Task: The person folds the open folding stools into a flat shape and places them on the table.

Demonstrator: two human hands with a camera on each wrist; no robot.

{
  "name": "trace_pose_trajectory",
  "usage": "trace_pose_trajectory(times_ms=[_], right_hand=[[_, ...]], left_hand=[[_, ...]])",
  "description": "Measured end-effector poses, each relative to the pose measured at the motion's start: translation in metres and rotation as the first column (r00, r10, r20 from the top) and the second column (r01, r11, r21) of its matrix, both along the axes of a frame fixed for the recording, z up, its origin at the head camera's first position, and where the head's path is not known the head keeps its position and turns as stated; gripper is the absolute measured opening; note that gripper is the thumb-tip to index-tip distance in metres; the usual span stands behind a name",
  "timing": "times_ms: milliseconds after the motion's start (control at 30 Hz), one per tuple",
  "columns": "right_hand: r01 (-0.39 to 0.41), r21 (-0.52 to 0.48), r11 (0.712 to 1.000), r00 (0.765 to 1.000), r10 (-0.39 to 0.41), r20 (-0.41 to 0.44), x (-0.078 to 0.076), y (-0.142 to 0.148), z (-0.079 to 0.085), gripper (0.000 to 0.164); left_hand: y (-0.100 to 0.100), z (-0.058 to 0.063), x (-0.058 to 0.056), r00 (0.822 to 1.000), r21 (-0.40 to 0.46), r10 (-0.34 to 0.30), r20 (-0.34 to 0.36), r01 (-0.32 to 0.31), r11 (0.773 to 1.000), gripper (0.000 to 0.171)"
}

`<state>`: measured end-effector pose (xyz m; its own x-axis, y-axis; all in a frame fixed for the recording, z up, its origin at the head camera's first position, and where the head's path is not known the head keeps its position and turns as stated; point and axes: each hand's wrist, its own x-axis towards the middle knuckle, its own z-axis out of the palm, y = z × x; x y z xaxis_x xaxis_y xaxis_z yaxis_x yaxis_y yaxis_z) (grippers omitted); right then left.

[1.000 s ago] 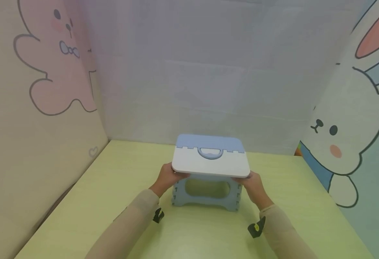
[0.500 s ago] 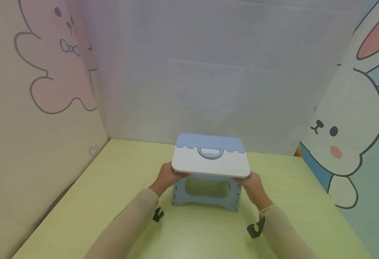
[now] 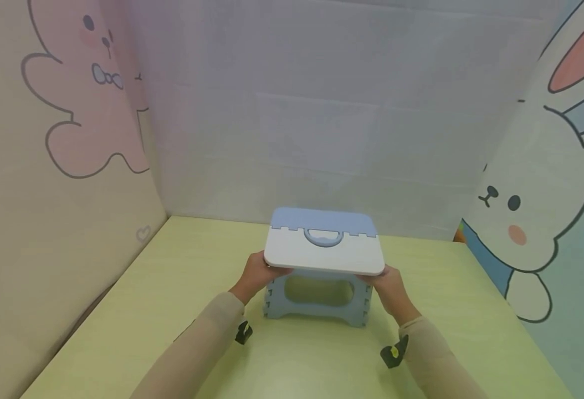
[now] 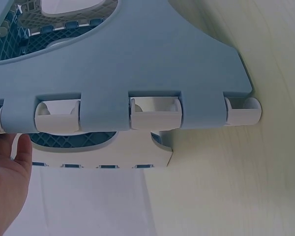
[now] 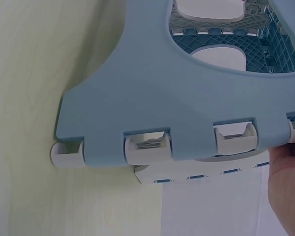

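A folding step stool (image 3: 324,252), with a white and light blue top and blue front legs, stands unfolded and upright at the middle of the table. A small carrying handle (image 3: 323,237) lies flat in its top. My left hand (image 3: 258,274) grips the stool's left side just under the top. On the opposite side my right hand (image 3: 388,285) holds it the same way. Most of the fingers are hidden beneath the top. Both wrist views show the blue leg panel (image 4: 152,64) and its white hinge knuckles (image 5: 148,149) close up, each hand at the frame's edge.
The pale yellow-green table (image 3: 302,360) extends around the stool. A plain light back sheet (image 3: 312,111) hangs close behind it. Side sheets carry a pink cartoon animal (image 3: 90,100) and a white rabbit (image 3: 531,210). Dark straps (image 3: 394,352) hang at the sleeves.
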<state>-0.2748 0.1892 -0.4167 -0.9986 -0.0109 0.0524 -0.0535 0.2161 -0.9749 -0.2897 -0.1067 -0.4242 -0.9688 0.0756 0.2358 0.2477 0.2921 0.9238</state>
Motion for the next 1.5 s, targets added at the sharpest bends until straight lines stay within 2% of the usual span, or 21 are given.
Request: trace_pose_trajectory(times_ms=[233, 867, 1200, 1500], right_hand=[[0.009, 0.054, 0.999, 1.000, -0.009, 0.000, 0.0005, 0.0006, 0.0001, 0.044], [-0.012, 0.030, 0.999, 1.000, 0.013, -0.023, 0.0004, 0.0022, -0.0008, 0.041], [-0.024, 0.045, 0.999, 0.998, 0.026, -0.048, 0.0000, 0.0024, -0.0007, 0.039], [-0.048, 0.029, 0.998, 0.998, 0.049, -0.040, 0.0018, 0.0029, 0.0021, 0.040]], left_hand=[[-0.0006, 0.0002, 0.0013, 1.000, -0.014, -0.014, -0.012, 0.014, 1.000, 0.041], [-0.0026, 0.0006, -0.0004, 0.999, -0.032, -0.025, -0.048, 0.023, 0.999, 0.043], [-0.0023, 0.0015, -0.0006, 0.999, 0.005, -0.026, -0.042, 0.027, 1.000, 0.043], [-0.0020, 0.0022, -0.0004, 0.999, 0.000, -0.006, -0.031, 0.006, 1.000, 0.043]])
